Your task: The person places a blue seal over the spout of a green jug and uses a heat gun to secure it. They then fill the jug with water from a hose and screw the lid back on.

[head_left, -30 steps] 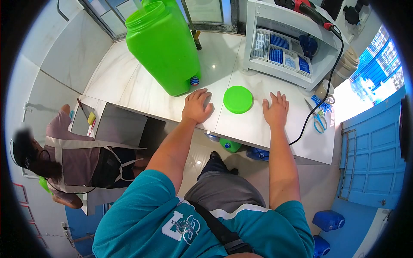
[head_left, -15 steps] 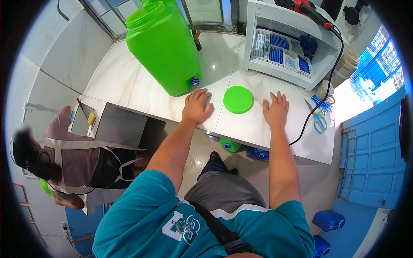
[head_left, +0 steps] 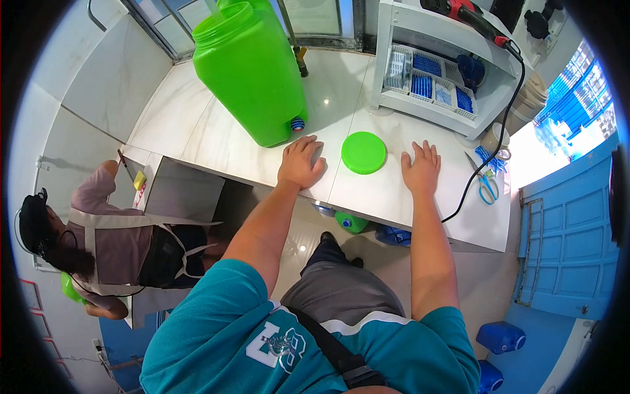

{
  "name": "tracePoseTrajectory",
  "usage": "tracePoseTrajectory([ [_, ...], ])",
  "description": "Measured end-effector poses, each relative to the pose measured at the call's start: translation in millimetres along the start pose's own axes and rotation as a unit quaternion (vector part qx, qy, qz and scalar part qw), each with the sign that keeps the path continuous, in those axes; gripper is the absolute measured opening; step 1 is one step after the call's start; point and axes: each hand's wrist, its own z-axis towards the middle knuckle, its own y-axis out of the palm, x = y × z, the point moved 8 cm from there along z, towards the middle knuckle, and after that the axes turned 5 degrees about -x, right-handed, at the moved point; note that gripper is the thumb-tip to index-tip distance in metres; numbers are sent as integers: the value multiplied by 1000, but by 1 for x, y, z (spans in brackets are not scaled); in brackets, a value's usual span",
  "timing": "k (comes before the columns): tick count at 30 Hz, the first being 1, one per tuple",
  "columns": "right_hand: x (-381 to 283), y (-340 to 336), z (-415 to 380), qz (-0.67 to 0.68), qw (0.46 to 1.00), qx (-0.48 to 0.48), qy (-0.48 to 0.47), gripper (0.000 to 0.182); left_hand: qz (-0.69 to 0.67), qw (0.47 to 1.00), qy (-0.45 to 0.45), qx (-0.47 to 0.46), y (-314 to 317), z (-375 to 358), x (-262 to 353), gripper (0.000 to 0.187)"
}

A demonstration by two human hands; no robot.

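My left hand (head_left: 301, 163) lies flat on the white counter (head_left: 262, 161), fingers spread and empty, just below the base of a big green container (head_left: 249, 72). Water seems to run into the container's open mouth. A round green lid (head_left: 363, 152) lies between my hands, touching neither. To its right, my right hand (head_left: 421, 169) rests palm down with its fingers apart, holding nothing. Scissors with blue handles (head_left: 487, 186) are further right, beyond a black cable.
A white shelf (head_left: 426, 111) with baskets of blue items stands at the back right, a red and black tool (head_left: 466, 14) on top. A metal tap (head_left: 300, 60) is behind the container. Another person (head_left: 115, 243) works at the left. Blue jugs (head_left: 501, 337) stand lower right.
The other person's raised arm and head have shifted slightly at the left. My hands, the lid and the container look the same.
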Motion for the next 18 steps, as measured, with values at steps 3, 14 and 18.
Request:
tracePoseTrajectory([
  [3,-1,-1,-1,-2,1000,6,-6,52,0,1000,4,2,-1,0,1,51],
  [14,0,-1,-1,-1,1000,11,-6,52,6,1000,1,-2,-1,-1,2,50],
  [18,0,0,-2,0,1000,13,-9,52,3,1000,-1,-2,1,-1,1,50],
])
